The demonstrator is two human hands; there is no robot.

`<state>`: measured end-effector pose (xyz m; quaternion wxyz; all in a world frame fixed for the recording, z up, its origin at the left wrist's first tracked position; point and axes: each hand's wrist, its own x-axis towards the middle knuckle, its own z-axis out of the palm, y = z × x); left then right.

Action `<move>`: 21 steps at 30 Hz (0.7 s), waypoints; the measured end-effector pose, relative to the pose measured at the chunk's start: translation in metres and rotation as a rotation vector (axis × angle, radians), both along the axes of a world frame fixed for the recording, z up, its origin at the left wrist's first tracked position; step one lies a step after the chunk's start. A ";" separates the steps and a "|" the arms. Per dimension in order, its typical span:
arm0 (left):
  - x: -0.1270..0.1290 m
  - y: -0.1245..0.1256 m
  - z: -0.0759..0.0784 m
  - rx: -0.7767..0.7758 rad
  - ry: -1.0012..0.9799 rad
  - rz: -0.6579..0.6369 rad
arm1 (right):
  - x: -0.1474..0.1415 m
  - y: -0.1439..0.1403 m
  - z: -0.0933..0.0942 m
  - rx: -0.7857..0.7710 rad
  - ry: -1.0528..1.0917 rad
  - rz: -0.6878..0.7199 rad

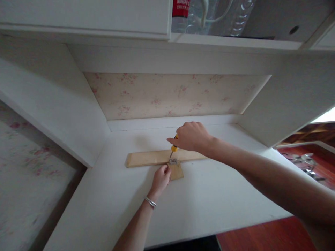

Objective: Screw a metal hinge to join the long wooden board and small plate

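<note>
White desk (222, 195) is bearing everything; nearest, the left hand (161, 177), a bangle (150, 202) on its wrist, is pressing curled fingers on the small block (176, 171); just beyond, a metal hinge (173, 161) is joining block and plank (146, 158); the right hand (192, 136) is gripping the yellow screwdriver (173, 148) tightly, its tip resting on the hinge; farther back, floral wallpaper (170, 94) is showing.

The single head-worn camera looks forward and steeply down over the near edge of the white table (209, 209), facing its far edge and the floral back panel (170, 96). It sits close, at arm's reach, with both forearms entering from the bottom of the view.
</note>
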<state>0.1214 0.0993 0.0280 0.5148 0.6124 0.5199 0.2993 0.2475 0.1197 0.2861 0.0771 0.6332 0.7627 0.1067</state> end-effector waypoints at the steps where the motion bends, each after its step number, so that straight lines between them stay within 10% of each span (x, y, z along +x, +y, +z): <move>1: 0.000 0.000 0.000 0.003 0.019 -0.006 | 0.005 -0.003 0.002 0.034 0.017 -0.019; 8: -0.025 -0.003 0.020 0.343 0.389 -0.018 | 0.077 -0.040 -0.019 0.057 0.416 -0.215; 14: -0.078 0.032 0.053 0.638 0.659 -0.148 | 0.146 -0.101 -0.113 -0.049 1.440 -0.542; 21: -0.114 0.094 0.057 0.697 0.879 -0.375 | 0.170 -0.156 -0.190 0.282 2.157 -0.908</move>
